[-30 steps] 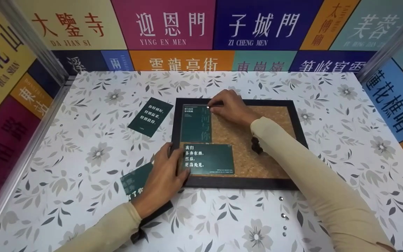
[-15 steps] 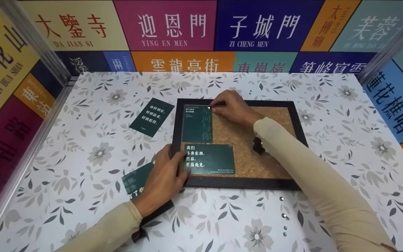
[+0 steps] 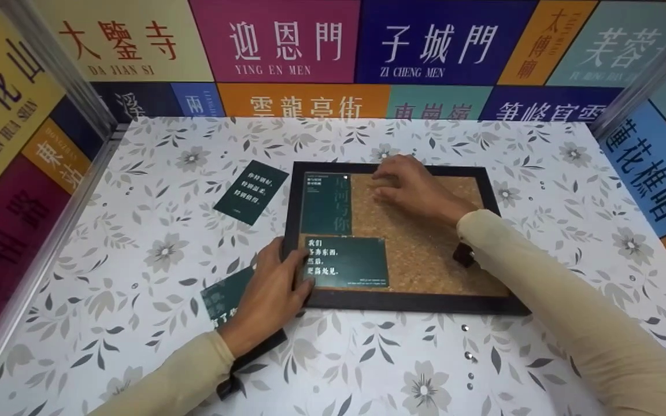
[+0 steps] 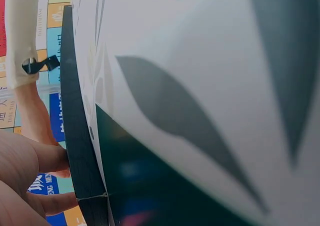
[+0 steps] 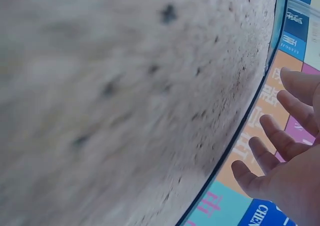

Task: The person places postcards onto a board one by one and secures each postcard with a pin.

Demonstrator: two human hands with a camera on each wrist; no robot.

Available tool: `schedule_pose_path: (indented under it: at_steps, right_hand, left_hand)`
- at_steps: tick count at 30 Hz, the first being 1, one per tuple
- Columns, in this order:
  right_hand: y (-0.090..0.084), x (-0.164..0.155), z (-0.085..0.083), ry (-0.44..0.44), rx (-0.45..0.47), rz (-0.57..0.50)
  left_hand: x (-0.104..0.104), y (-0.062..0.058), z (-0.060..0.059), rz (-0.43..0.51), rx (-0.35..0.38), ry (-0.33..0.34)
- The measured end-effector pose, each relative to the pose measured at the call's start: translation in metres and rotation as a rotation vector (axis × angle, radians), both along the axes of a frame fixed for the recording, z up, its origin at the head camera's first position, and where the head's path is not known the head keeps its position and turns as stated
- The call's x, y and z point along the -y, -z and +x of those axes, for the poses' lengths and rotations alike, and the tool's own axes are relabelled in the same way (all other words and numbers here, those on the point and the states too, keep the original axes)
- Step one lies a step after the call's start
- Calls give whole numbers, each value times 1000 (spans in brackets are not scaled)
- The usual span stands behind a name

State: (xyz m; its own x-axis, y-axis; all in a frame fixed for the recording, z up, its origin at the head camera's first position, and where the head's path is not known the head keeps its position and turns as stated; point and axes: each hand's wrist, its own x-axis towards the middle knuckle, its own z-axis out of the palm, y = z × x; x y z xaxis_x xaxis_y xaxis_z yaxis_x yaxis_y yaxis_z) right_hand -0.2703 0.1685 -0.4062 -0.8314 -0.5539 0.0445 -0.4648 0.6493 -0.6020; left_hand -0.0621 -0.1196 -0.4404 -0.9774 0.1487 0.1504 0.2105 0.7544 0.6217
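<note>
My left hand rests on the left border of a black-framed cork board, thumb on the frame near its lower corner. In the left wrist view its extended fingers touch the dark frame edge. My right hand hovers over the board's upper part, its fingers loosely spread with nothing between them, as the right wrist view also shows. An upright green card lies at the board's upper left, with a shiny pushpin in its top right corner. Below it lies a sideways green card.
Left of the board a green card lies tilted on the flower-patterned table. Another green card is partly hidden beneath my left forearm. Several loose pushpins lie in front of the board. Colourful lettered panels enclose the table.
My right hand has let go of the pushpin at the upper card's corner and moved right over the cork, its fingers spreading. The left hand stays on the frame.
</note>
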Motion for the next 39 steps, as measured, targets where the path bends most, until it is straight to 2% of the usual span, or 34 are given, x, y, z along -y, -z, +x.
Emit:
schedule_pose_path:
  at_steps: [7,11,19,30,36,39]
  right_hand:
    - [-6,-18,22,15,4,26]
    - [-9,-24,32,16,-9,21]
    - [-14,-39,55,-57,-71,-23]
    - [-16,-68,97,-122,-172,-87]
    - [-19,-85,121,-148,-292,-110]
    - [-19,-93,131,-164,-314,-116]
  left_hand:
    - [1,0,0,-4,9,-1]
    - [1,0,0,-14,39,-16]
    - [0,1,0,-11,56,-27]
    - [1,2,1,-7,19,-1]
    - [1,0,0,-6,-5,5]
    - [0,-1,0,-12,5,1]
